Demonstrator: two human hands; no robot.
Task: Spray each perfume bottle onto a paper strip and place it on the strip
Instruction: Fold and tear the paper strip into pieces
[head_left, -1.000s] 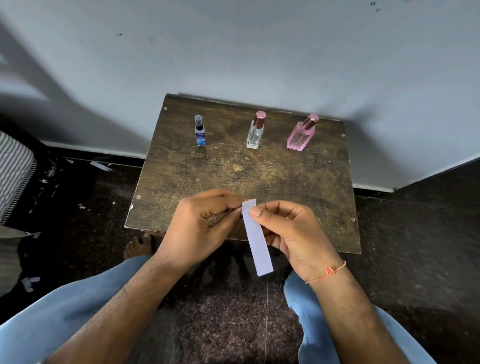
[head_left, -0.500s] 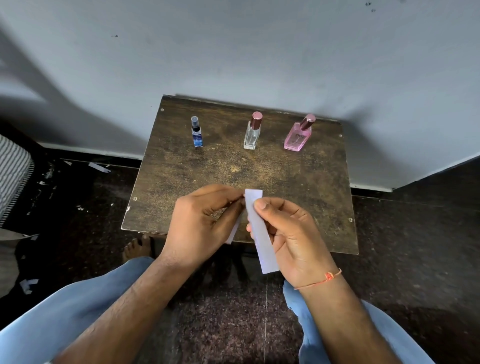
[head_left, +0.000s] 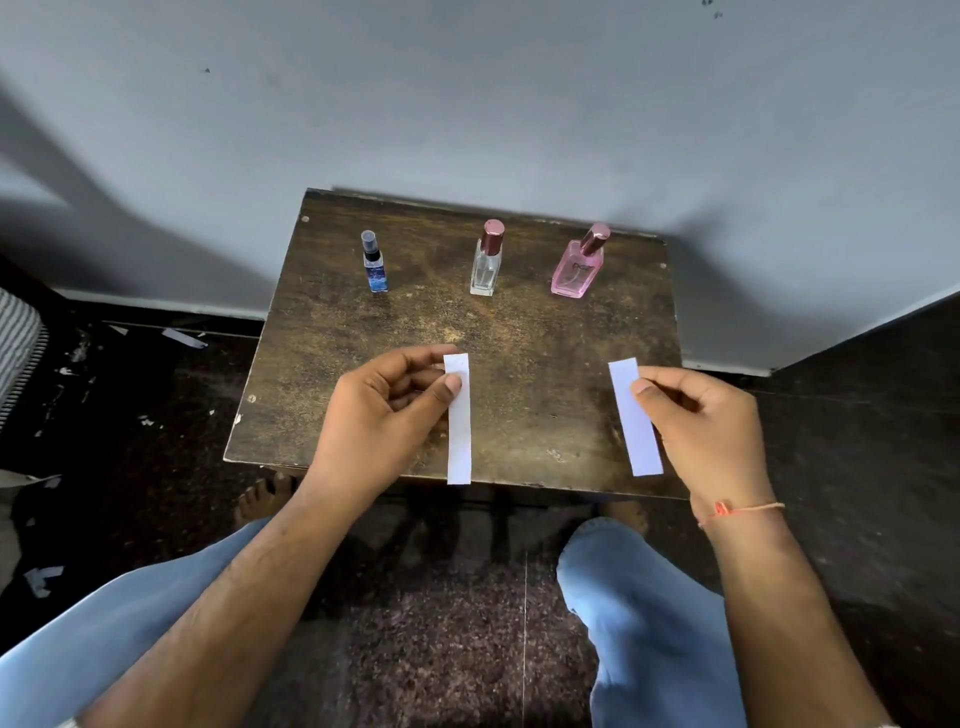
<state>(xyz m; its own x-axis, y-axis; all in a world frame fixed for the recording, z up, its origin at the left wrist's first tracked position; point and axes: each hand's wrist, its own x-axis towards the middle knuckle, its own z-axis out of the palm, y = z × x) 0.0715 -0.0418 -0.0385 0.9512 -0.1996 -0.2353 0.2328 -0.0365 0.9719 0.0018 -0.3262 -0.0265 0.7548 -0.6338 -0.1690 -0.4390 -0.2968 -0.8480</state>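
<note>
Head view: left hand (head_left: 379, 415) pinches one paper strip (head_left: 459, 421), right hand (head_left: 701, 421) another (head_left: 635, 415). Lay them flat, apart, below the bottles at twelve o'clock: blue (head_left: 374, 265), clear (head_left: 487, 265), pink (head_left: 579, 267).

this looks like a plain room in a home. a small worn wooden table (head_left: 519, 364) stands against a bare grey painted wall (head_left: 467, 104), with a white skirting strip along its foot. the floor (head_left: 857, 441) is dark speckled stone, scattered with paper scraps (head_left: 41, 577) on the left. a striped cloth (head_left: 15, 348) shows at the far left edge. the person sits low in jeans with bare feet (head_left: 265, 499) under the table.
</note>
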